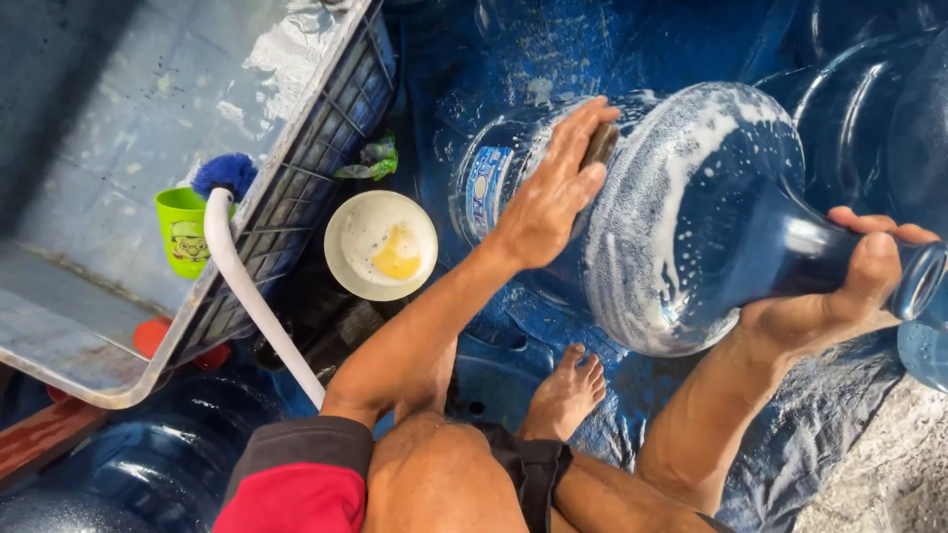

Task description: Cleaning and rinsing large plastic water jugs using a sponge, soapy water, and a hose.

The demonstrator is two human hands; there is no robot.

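Note:
A large blue water jug [681,217] lies on its side, its shoulder covered in white soap foam. My left hand [553,192] presses a dark scrub pad [599,143] against the jug's body, near its label. My right hand [849,286] grips the jug's neck close to the mouth at the right edge. My bare foot [565,393] rests on the blue wet sheet below the jug.
A white bowl [380,245] with yellow soap sits left of the jug. A crate holding water [296,188], a green cup [185,229], and a long white brush with blue bristles [237,266] stand at the left. More blue jugs [869,109] lie behind.

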